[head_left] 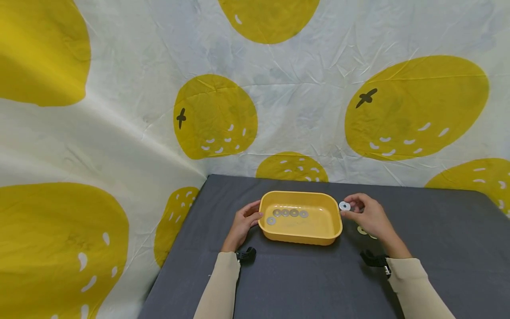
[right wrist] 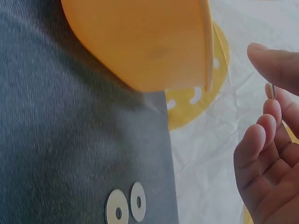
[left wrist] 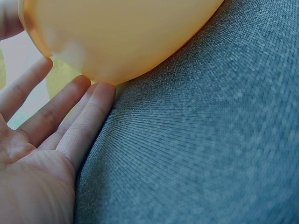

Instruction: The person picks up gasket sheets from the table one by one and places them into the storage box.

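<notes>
Pinching washer [head_left: 344, 206]: right hand [head_left: 368, 217], tray's [head_left: 314, 239] 3 o'clock.
Bracing tray: left hand [head_left: 243, 223], fingers straight.
Risking: washer slipping onto counter [head_left: 438, 248].

A wrinkled white cloth [head_left: 303, 93] hangs behind the table as a backdrop and spreads down the left side, printed with big yellow lemon shapes [head_left: 215, 116] that carry small white flecks and a dark cross-shaped mark. At least 8 of these shapes show, some cut off at the edges. The table [head_left: 438, 266] in front is covered in a dark grey woven fabric, its far edge meeting the cloth. The light is even and soft, with faint shadows only.
</notes>
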### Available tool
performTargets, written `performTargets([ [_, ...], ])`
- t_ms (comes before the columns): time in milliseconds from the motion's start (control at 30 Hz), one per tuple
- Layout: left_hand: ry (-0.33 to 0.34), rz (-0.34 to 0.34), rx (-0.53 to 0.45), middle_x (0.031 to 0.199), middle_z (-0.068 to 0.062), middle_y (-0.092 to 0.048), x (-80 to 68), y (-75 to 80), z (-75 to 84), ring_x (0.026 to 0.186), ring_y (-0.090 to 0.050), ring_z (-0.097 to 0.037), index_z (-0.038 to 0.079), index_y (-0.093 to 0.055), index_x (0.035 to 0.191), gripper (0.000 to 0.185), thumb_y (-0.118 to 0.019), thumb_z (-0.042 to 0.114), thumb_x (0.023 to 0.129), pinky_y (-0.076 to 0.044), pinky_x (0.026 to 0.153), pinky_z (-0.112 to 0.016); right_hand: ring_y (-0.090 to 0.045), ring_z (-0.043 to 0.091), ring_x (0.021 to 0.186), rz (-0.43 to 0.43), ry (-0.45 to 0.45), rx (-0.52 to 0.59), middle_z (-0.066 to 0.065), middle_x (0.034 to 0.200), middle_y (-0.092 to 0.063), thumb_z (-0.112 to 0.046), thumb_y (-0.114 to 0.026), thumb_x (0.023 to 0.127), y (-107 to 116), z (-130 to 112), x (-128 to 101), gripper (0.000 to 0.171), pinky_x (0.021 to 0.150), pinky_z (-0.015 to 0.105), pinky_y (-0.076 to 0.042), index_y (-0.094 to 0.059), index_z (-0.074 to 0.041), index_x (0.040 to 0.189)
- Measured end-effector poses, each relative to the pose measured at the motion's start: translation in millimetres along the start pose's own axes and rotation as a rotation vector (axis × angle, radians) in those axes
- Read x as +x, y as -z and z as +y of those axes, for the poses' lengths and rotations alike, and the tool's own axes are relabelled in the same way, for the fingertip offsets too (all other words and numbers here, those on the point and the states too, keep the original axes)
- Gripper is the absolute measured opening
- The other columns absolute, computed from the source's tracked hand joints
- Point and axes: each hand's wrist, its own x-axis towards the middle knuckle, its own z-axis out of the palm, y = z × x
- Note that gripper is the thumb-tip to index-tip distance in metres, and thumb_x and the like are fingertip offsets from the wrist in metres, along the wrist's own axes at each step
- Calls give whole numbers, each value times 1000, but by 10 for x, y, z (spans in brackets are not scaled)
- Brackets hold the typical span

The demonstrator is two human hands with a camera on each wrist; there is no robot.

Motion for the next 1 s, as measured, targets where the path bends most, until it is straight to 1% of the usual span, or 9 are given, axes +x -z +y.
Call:
performTargets([
  [167,-9,-1,2,136,-14,-64,-5,-6,6,118,-66,-20,21,-61,143,49,-72,18,96,-59,95,-33,-51,18,83,15,14,2,12,102,-62,-24,-81,89,-105,-54,8,38,65,22,-43,-66,-4,118],
  [300,-13,-6,2,137,-14,-64,-8,-6,-1,117,-66,-19,21,-61,144,49,-71,17,97,-59,94,-33,-51,18,82,21,53,12,12,102,-62,-20,-81,89,-212,-94,11,36,65,22,-44,-67,-3,117],
  [500,-14,-10,-6,138,-16,-63,-10,9,-20,117,-66,-20,22,-61,143,49,-71,14,96,-59,95,-33,-51,17,79,26,111,29,10,99,-61,-15,-81,88,-344,-188,-9,30,66,22,-43,-68,-4,113],
  [667,-10,-11,-4,139,-18,-62,-8,8,-8,118,-65,-20,20,-60,145,50,-71,15,96,-58,95,-33,-51,16,79,7,123,37,10,100,-60,-12,-81,88,-396,-304,-5,28,66,23,-43,-68,-5,112],
  [767,-3,-7,-3,139,-18,-61,-5,0,-2,117,-65,-20,19,-59,145,49,-71,15,97,-58,95,-32,-52,18,80,-2,120,41,10,101,-60,-9,-81,87,-419,-365,7,28,66,24,-44,-69,-4,112],
  [1000,15,8,6,137,-15,-63,-26,-29,51,117,-66,-20,22,-61,143,48,-71,15,97,-58,95,-33,-53,19,81,-13,138,63,12,101,-60,-7,-80,87,-484,-475,46,27,67,25,-43,-69,-3,112],
])
